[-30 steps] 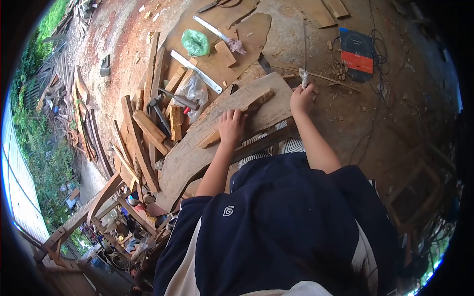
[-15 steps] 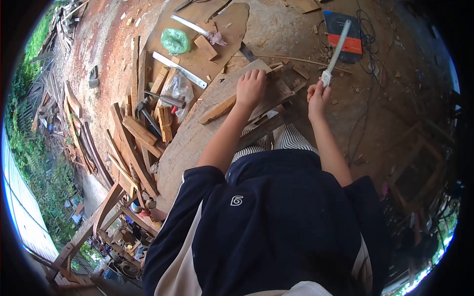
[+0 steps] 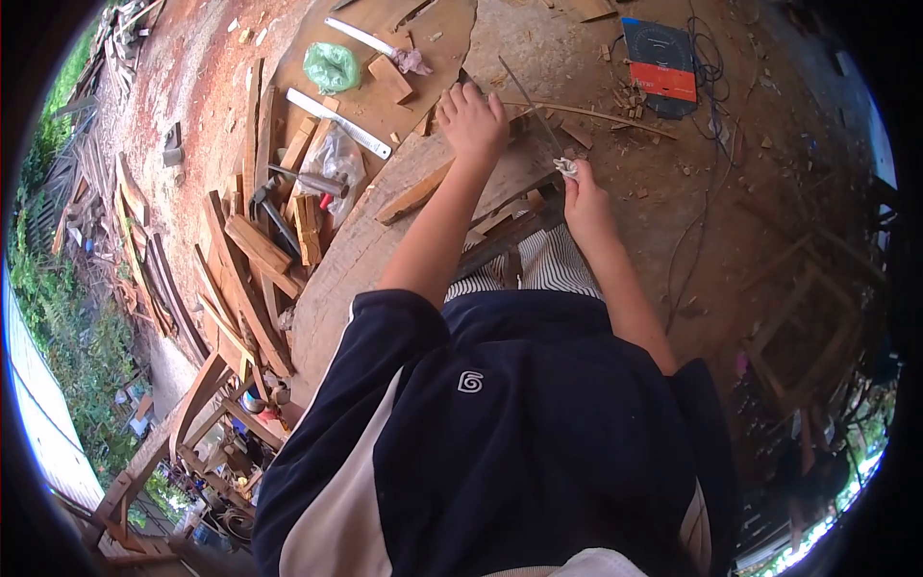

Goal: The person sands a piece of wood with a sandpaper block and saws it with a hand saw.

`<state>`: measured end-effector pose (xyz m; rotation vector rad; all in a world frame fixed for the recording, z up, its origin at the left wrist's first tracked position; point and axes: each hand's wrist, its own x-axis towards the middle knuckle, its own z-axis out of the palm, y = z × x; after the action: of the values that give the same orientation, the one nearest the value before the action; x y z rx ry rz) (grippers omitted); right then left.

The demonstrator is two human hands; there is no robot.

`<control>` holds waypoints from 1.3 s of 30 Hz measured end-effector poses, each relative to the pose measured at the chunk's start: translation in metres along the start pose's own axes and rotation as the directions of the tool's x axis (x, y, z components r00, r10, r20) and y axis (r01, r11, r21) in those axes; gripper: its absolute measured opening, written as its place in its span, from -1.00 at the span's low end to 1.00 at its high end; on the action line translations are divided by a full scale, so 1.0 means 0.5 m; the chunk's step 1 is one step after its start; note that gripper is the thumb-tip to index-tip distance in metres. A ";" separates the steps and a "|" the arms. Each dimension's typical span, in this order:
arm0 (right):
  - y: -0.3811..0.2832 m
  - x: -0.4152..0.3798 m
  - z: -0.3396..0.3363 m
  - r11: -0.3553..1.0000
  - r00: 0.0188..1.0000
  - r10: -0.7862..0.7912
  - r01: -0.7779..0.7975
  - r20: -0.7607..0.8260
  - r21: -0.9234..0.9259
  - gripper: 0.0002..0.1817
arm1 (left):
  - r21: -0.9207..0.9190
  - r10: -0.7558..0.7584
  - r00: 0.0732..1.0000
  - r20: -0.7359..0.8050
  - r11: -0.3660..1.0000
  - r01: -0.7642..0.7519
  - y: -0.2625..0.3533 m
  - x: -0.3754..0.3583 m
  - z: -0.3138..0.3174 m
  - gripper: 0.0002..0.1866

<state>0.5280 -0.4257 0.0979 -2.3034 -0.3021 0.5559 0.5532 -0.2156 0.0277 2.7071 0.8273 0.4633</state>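
My right hand [image 3: 588,204] is closed round the cloth-wrapped grip of a long, thin blade [image 3: 535,104]. The blade appears nearly edge-on, slanting up and left past the end of the wooden plank. My left hand [image 3: 473,120] lies with fingers spread at the far edge of the wooden plank [image 3: 361,250], left of the blade. Beneath my left forearm a narrow wood strip [image 3: 413,197] rests on the plank. Short wood pieces [image 3: 510,216] lie near my striped trousers, between my two arms.
Left of the plank lie a hammer [image 3: 274,207], a clear plastic bag [image 3: 336,159], a flat metal strip [image 3: 338,123] and wood offcuts [image 3: 260,252]. Farther off are a green plastic bag [image 3: 332,67] and another cloth-wrapped blade [image 3: 370,40]. At right are a black-and-red packet [image 3: 661,72] and a cable [image 3: 707,144].
My right hand has moved left and slightly down, turning the blade from broad side to edge-on, toward the plank's end. My left hand has shifted up-left and its fingers have spread.
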 end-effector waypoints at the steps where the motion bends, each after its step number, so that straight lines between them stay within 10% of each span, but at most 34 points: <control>1: 0.001 0.000 0.005 1.000 1.000 -0.012 0.012 -0.010 -0.029 -0.77 | 0.077 -0.031 0.999 -0.017 0.996 0.032 0.002 0.006 0.012 -0.56; 3: 0.005 -0.001 0.009 0.999 1.000 -0.020 0.019 -0.011 -0.026 -0.78 | 0.153 -0.063 0.998 -0.031 0.986 0.067 -0.004 0.002 0.028 -0.55; 5: 0.005 -0.004 0.009 0.999 1.000 -0.026 0.025 -0.013 -0.026 -0.78 | 0.100 -0.268 0.894 0.359 0.964 0.248 0.007 0.016 0.004 -0.53; 8: -0.003 -0.008 0.008 0.999 0.999 -0.032 0.032 -0.009 -0.020 -0.79 | 0.093 -0.260 0.821 0.509 0.964 0.248 0.021 0.025 -0.024 -0.55; 27: -0.025 -0.001 -0.021 0.996 0.995 0.061 -0.055 0.082 -0.070 -0.79 | -0.019 -0.208 0.947 0.244 0.976 0.219 -0.025 0.043 0.007 -0.54; 31: -0.028 -0.004 -0.015 0.993 0.995 0.050 -0.040 0.091 -0.114 -0.77 | -0.033 -0.177 0.948 0.265 0.981 0.192 -0.046 0.035 0.003 -0.51; 33: -0.023 -0.009 -0.011 0.990 0.994 0.052 -0.040 0.094 -0.132 -0.76 | 0.054 -0.346 0.758 0.553 0.923 0.382 -0.037 0.052 -0.010 -0.50; 39: -0.009 -0.024 0.001 0.991 0.995 0.066 -0.057 0.075 -0.119 -0.75 | 0.043 -0.319 0.827 0.463 0.940 0.339 -0.005 0.051 -0.037 -0.50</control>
<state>0.5171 -0.4267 0.1045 -2.4142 -0.3095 0.6769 0.5651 -0.1960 0.0494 2.4011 1.0866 -0.2400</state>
